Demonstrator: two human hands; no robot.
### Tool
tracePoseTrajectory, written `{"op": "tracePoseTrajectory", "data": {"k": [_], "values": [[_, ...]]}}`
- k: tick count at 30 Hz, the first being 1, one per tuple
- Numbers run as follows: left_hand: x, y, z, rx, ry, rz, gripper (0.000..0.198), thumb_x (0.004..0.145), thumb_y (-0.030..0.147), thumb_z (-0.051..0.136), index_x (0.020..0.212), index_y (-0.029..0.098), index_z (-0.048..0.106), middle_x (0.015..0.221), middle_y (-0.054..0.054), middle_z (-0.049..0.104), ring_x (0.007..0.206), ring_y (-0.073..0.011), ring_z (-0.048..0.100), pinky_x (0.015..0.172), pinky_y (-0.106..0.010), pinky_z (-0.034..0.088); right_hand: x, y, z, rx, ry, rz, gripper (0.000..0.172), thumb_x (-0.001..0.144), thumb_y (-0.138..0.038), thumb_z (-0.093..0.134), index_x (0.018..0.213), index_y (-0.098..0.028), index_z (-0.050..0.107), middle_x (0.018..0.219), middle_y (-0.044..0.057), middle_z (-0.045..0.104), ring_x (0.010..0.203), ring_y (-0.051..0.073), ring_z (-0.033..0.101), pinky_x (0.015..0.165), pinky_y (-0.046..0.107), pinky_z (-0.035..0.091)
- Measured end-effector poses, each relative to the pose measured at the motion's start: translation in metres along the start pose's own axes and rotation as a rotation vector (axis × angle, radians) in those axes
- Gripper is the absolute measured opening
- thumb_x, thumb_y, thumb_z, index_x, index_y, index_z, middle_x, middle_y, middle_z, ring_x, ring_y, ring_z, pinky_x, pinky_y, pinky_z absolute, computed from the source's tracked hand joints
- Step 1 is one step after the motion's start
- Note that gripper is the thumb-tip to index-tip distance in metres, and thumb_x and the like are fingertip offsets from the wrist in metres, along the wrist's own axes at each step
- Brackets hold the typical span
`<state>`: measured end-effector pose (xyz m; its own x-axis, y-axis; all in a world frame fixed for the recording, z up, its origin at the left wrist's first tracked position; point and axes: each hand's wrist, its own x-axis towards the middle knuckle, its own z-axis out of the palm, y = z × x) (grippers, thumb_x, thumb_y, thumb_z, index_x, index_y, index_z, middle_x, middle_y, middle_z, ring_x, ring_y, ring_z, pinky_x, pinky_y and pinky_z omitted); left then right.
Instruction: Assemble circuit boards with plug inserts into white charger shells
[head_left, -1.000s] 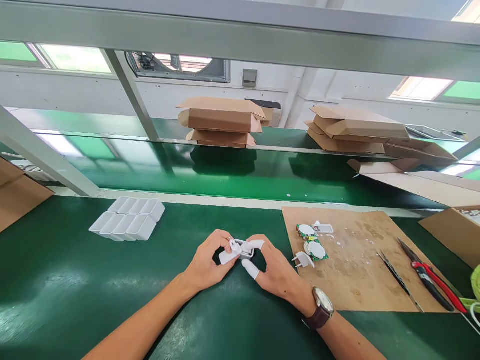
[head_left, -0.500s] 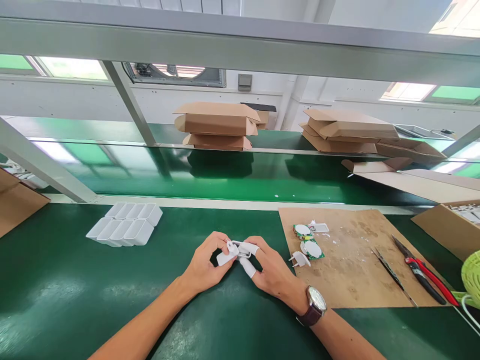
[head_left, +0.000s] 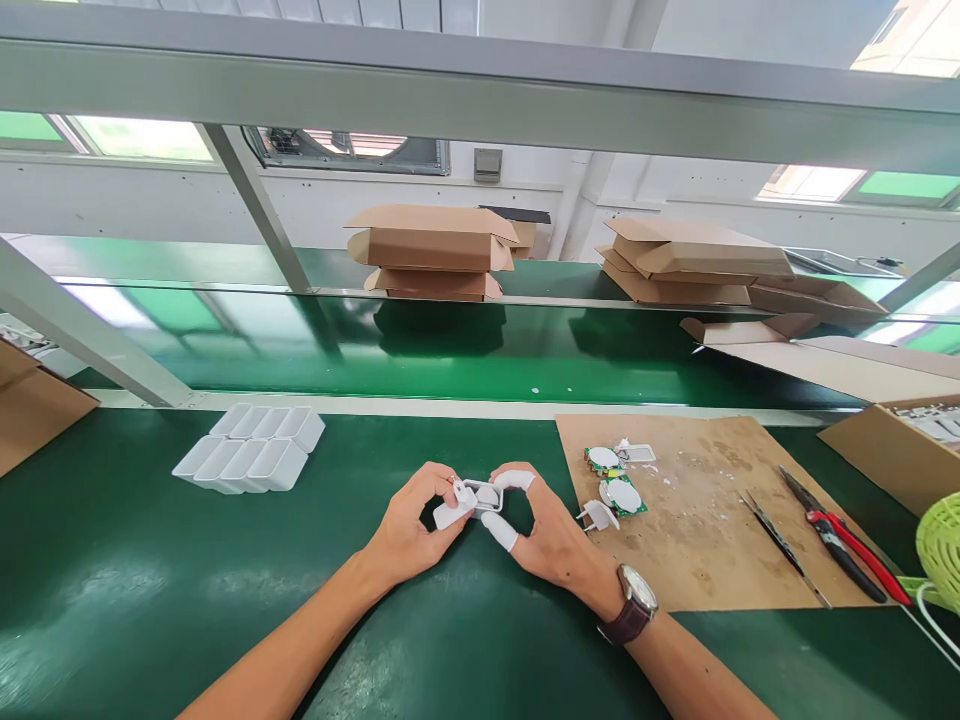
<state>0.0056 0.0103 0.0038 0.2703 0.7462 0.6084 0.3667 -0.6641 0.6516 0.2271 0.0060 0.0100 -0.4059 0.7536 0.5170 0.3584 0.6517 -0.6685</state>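
Both hands meet over the green bench top. My left hand (head_left: 415, 530) pinches a small white plastic housing (head_left: 480, 497) with white finger cots on thumb and forefinger. My right hand (head_left: 551, 535), also with white cots and a wristwatch on the wrist, holds the same housing from the right side, forefinger arched over it. On the brown cardboard mat (head_left: 712, 520) to the right lie a white plug piece (head_left: 598, 517) and two green circuit boards with white discs (head_left: 622, 495).
A block of white plastic shells (head_left: 251, 448) lies at the left. Red-handled cutters (head_left: 840, 535) and a thin metal tool (head_left: 780, 545) rest on the mat. Cardboard boxes (head_left: 431, 250) stand beyond the conveyor. A brown box (head_left: 889, 450) and a green object (head_left: 941, 545) sit at right.
My hands have stayed almost in place on the housing. The right forefinger has lifted and arched higher over it. The view has shifted slightly.
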Motion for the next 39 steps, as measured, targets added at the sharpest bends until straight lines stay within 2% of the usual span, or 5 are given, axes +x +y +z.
{"op": "tracePoseTrajectory", "data": {"k": [7,14,21,32,39], "values": [[0.000,-0.004,0.000,-0.013,0.003,-0.029,0.013,0.090,0.019,0.065,0.088,0.022,0.053,0.097,-0.003,0.065,0.084,-0.0134,0.067,0.077,-0.028,0.056,0.000,0.005,0.005,0.065,-0.136,-0.018,0.031,0.102,-0.020,0.051,0.131,-0.026,0.060,0.120,0.010,0.063,0.107,0.023,0.063,0.096,0.042,0.055],[-0.010,0.000,0.006,0.051,-0.078,-0.080,0.080,0.081,0.045,0.080,0.147,0.026,0.039,0.132,-0.013,0.063,0.109,-0.0256,0.068,0.092,-0.044,0.060,0.006,0.000,0.010,0.905,-0.001,0.602,0.039,0.086,-0.051,0.076,0.111,-0.022,0.070,0.104,0.008,0.071,0.092,0.024,0.070,0.083,0.041,0.059],[-0.003,0.007,0.012,0.179,0.021,0.184,0.067,0.093,0.054,0.064,0.148,0.022,0.043,0.111,-0.012,0.070,0.092,-0.0239,0.067,0.081,-0.042,0.059,0.011,-0.013,0.006,1.228,-0.049,0.812,0.042,0.078,-0.048,0.085,0.101,-0.016,0.070,0.093,0.008,0.075,0.092,0.026,0.073,0.090,0.044,0.057],[-0.002,0.006,0.010,0.185,-0.002,0.158,0.061,0.093,0.044,0.068,0.145,0.023,0.045,0.120,-0.013,0.069,0.101,-0.0245,0.066,0.088,-0.042,0.057,0.007,-0.007,0.014,1.113,-0.024,0.767,0.046,0.084,-0.055,0.077,0.108,-0.017,0.067,0.097,0.009,0.074,0.093,0.028,0.073,0.091,0.049,0.059],[-0.006,-0.009,0.009,0.281,-0.060,-0.101,0.060,0.085,0.042,0.075,0.137,0.023,0.052,0.122,-0.011,0.068,0.114,-0.0305,0.064,0.097,-0.050,0.055,0.000,-0.003,0.023,0.483,0.110,0.303,0.026,0.096,-0.036,0.061,0.120,-0.025,0.065,0.123,0.009,0.067,0.110,0.024,0.067,0.095,0.042,0.059]]}}
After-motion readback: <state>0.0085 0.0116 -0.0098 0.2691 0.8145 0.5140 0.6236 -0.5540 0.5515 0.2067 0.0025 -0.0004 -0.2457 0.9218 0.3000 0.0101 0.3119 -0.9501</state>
